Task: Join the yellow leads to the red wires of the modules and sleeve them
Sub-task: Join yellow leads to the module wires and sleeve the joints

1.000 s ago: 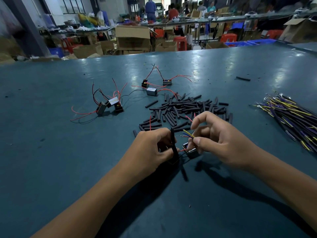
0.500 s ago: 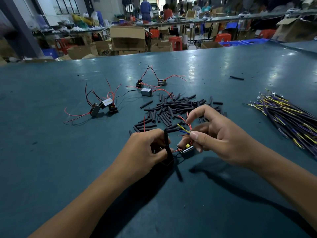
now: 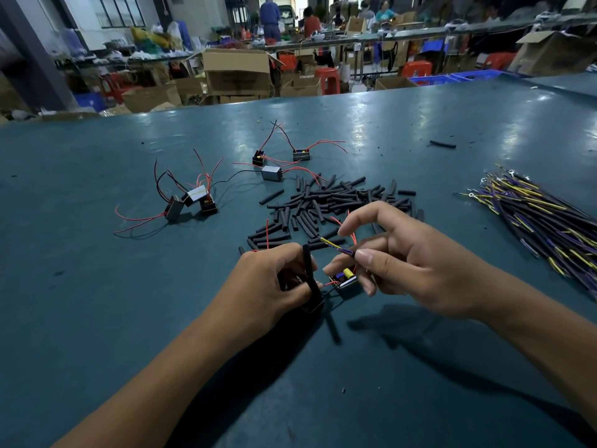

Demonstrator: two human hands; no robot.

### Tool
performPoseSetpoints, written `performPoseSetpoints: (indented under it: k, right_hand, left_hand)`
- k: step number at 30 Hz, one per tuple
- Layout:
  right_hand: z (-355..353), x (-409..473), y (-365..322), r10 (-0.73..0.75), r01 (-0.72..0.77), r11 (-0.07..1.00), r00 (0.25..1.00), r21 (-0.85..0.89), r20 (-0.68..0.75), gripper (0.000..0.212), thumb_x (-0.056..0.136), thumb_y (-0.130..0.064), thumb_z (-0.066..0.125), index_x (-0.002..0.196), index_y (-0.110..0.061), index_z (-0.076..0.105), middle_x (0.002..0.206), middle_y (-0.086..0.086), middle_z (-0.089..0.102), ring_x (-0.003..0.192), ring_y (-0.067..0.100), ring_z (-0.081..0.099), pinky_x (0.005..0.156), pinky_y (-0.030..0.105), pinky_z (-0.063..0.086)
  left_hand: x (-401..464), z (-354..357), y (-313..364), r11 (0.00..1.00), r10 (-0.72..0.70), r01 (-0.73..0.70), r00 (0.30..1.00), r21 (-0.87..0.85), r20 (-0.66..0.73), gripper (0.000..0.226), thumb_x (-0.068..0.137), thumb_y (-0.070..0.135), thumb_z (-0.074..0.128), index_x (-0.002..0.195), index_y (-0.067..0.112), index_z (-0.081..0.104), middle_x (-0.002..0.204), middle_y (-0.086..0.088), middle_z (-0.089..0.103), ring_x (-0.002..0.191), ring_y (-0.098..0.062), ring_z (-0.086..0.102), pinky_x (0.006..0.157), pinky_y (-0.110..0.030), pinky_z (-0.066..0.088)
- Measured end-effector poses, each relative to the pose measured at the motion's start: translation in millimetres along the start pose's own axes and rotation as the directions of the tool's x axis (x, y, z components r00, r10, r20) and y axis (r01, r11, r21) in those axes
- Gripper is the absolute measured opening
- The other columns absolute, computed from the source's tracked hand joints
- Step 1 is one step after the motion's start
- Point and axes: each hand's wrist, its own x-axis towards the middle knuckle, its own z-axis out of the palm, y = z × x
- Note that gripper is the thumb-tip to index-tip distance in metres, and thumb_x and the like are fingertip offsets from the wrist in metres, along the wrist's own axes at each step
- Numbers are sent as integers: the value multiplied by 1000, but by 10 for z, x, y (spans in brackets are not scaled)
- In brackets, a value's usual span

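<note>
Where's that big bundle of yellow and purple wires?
The wire bundle lies at the table's right edge, right of the black sleeve pile.

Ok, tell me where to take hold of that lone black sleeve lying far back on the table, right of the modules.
Pinch the lone black sleeve at its middle, coming straight down from above. It is a thin straight tube lying flat on the table, running roughly left to right, so thumb and fingertip should close across its narrow width. It lies apart from the sleeve pile, so nothing crowds the grip.

Cardboard boxes [image 3: 237,70], red stools [image 3: 327,79], blue crates [image 3: 433,80] beyond.
</note>
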Motion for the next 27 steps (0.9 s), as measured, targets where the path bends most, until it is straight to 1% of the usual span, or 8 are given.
performPoseSetpoints:
  k: [4,10,17,19,21,24,25,27]
  right_hand:
    - [-20,-7,-7,19,-20,997,1000,73,17,14,104,-13,42,117,-19,43,107,16,73,62,14,51,53,15,39]
    - [-23,-9,-37,34,-37,990,999,134,27,16,101,-20,43,117,-20,44,101,15,74,57,11,47,54,16,40]
    - [24,-3,-60,-27,28,998,999,47,-20,20,100,-11,47,117,-21,44,101,12,75,60,12,47,64,21,48]
    - [32,4,-68,-38,39,999,998,32,-43,21,99,-13,49,116,-22,44,101,12,75,60,12,48,65,23,48]
    - [40,11,-73,-48,49,999,997,13,-64,22,97,-14,51,116,-23,44,100,11,76,60,13,48,65,24,48]
    - [67,12,-62,-62,64,998,994,12,-89,22,98,-14,51,117,-23,44,97,7,76,62,14,49,64,22,48]
    - [82,12,-60,-66,68,998,993,17,-96,22,98,-14,51,117,-22,44,92,2,76,62,14,50,64,20,47]
    - [115,10,-55,-73,76,997,992,30,-102,23,98,-12,51,118,-21,44,80,-8,73,64,13,50,63,18,46]
  left_hand:
    - [-10,-28,-4,997,-57,59,998,-41,30,26,81,10,81,95,27,67,81,15,71,70,-2,66,65,-12,48]
    - [-18,-123,2,960,-164,184,980,-213,110,42,79,6,82,108,30,63,97,5,72,78,-19,71,72,-33,59]
    - [-40,-283,12,920,-205,237,970,-312,131,49,76,9,81,117,24,58,102,12,66,78,-18,68,72,-30,57]
    - [-40,-319,47,925,-201,222,975,-307,97,47,78,6,84,114,23,58,98,10,67,77,-23,67,71,-33,58]
    - [-50,-341,117,961,-167,158,986,-225,-22,42,75,19,87,105,25,59,86,6,65,69,-20,62,66,-34,56]
    - [-107,-326,291,999,41,-32,957,35,-286,36,73,46,84,83,26,55,59,9,42,51,-6,36,50,-14,32]
    - [-133,-294,373,997,82,-73,943,39,-324,36,74,49,81,77,24,55,56,8,37,50,-5,31,48,-13,27]
    - [-180,-198,540,977,27,-94,946,-193,-323,36,77,48,80,72,19,59,54,0,45,48,-1,34,47,-12,30]
